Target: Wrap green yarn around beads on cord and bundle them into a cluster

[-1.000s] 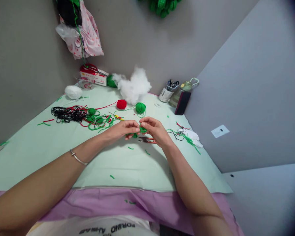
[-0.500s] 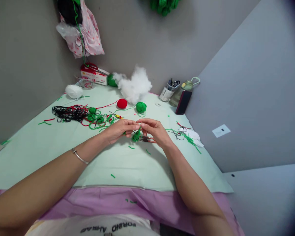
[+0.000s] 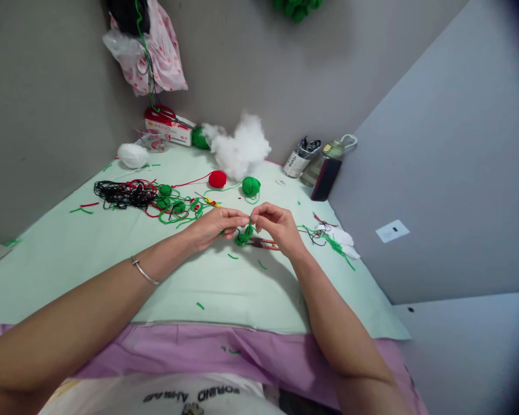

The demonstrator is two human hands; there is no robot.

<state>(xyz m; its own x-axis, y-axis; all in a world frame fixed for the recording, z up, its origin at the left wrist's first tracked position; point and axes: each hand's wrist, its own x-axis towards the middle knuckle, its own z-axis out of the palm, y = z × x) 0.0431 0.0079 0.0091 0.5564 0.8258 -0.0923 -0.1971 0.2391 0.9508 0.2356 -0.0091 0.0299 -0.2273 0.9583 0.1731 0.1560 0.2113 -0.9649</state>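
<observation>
Both hands meet over the middle of the table, fingertips almost touching. My left hand (image 3: 216, 226) is closed in a pinch on green yarn, with thumb and forefinger pointing right. Opposite it, my right hand (image 3: 279, 223) pinches the same green yarn from the other side. A small green yarn piece (image 3: 243, 237) hangs or rests just below the fingertips; whether it touches the table I cannot tell. Thread snips (image 3: 263, 244) with orange handles lie beneath my right hand. Short green yarn scraps (image 3: 233, 256) are scattered nearer to me.
Tangled black yarn (image 3: 123, 195) and small green balls lie left. Behind are a red yarn ball (image 3: 217, 179), a green yarn ball (image 3: 251, 186), white stuffing (image 3: 242, 147) and a box (image 3: 168, 130) with scissors. A pen cup (image 3: 294, 164) and phone (image 3: 326, 180) stand at right.
My fingertips have come closer together, with the right thumb and forefinger now pinched above the green piece. The whole view has shifted slightly.
</observation>
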